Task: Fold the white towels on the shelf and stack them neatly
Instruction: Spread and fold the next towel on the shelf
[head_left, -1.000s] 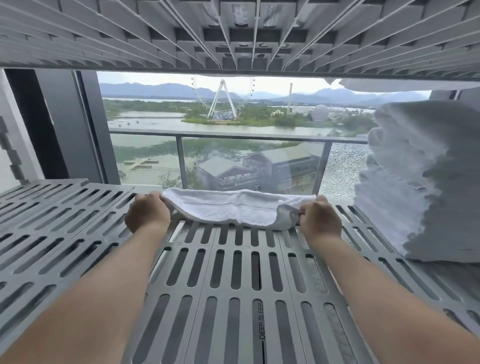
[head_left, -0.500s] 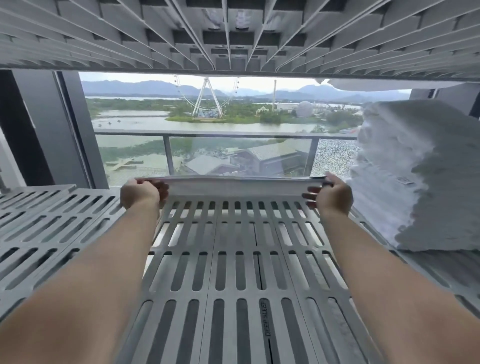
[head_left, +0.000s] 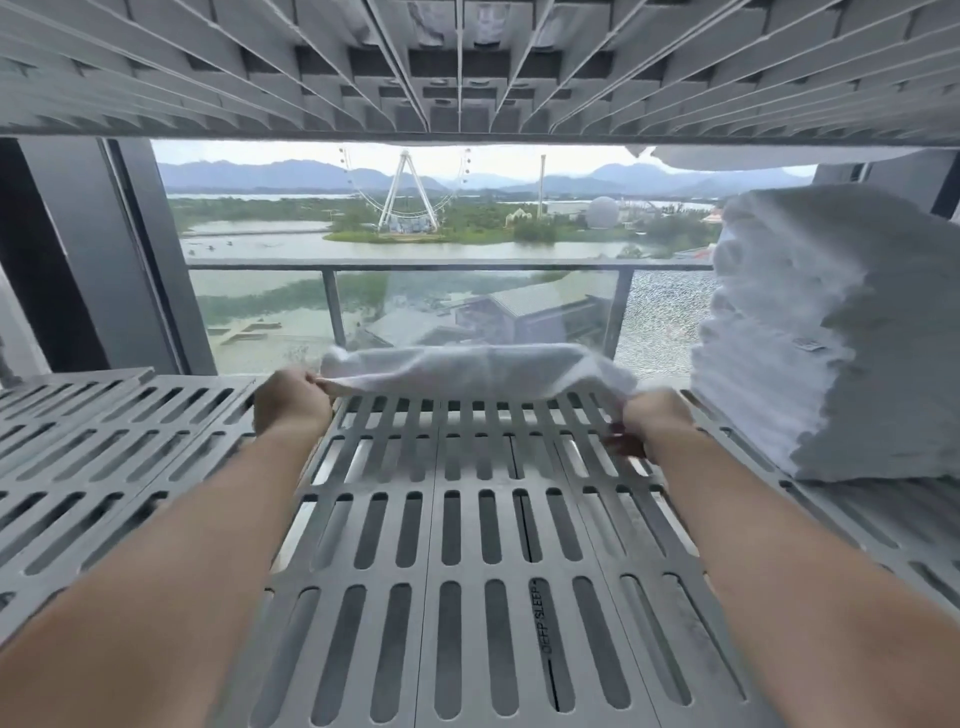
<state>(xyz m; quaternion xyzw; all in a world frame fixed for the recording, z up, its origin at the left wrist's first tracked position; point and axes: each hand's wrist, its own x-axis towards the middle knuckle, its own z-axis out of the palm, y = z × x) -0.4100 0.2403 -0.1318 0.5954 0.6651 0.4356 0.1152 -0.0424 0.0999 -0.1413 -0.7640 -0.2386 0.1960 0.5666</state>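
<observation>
Slatted shelf (head_left: 171, 467) carries everything. Left hand (head_left: 291, 405) pinches the left end of the white towel (head_left: 475, 370), fingers curled on the cloth. Right hand (head_left: 655, 422) clamps the right end, fingers curled round it. Towel sags bunched between them near the shelf's far edge, just past both hands, long axis left-right. Can't tell if its middle touches the slats. Stack of folded towels (head_left: 831, 332) stands on the shelf at right, just beside the right hand, well apart from the left. Likely next: fold end to end, then carry it right, right hand leading.
</observation>
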